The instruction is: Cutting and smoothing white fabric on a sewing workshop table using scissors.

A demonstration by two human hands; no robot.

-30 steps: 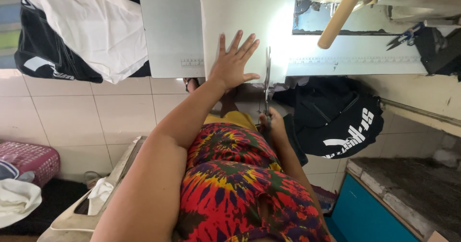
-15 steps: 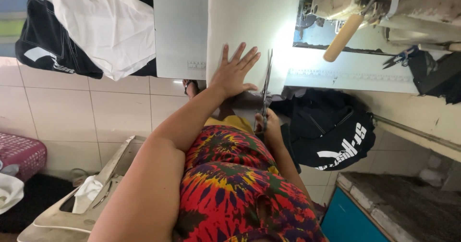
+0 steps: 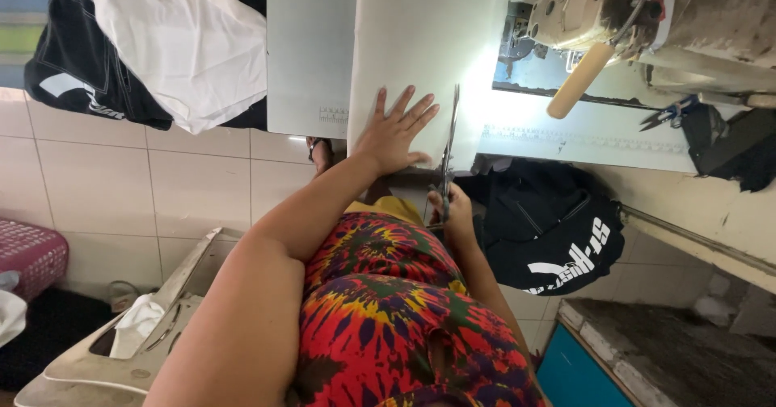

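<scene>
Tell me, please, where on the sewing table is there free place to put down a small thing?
Free: the bare table strip between the white cloth pile and the pale fabric sheet. Crowded: the left hand presses the sheet, the right hand works scissors along its edge, and the sewing machine fills the far side.

Left hand flat, palm down, 5 fingers spread and pointing away from the body, forearm stretched forward, bare. Right hand lower and nearer the body, fingers curled shut in a grip, knuckles up, wrist bent, right forearm mostly hidden.
</scene>
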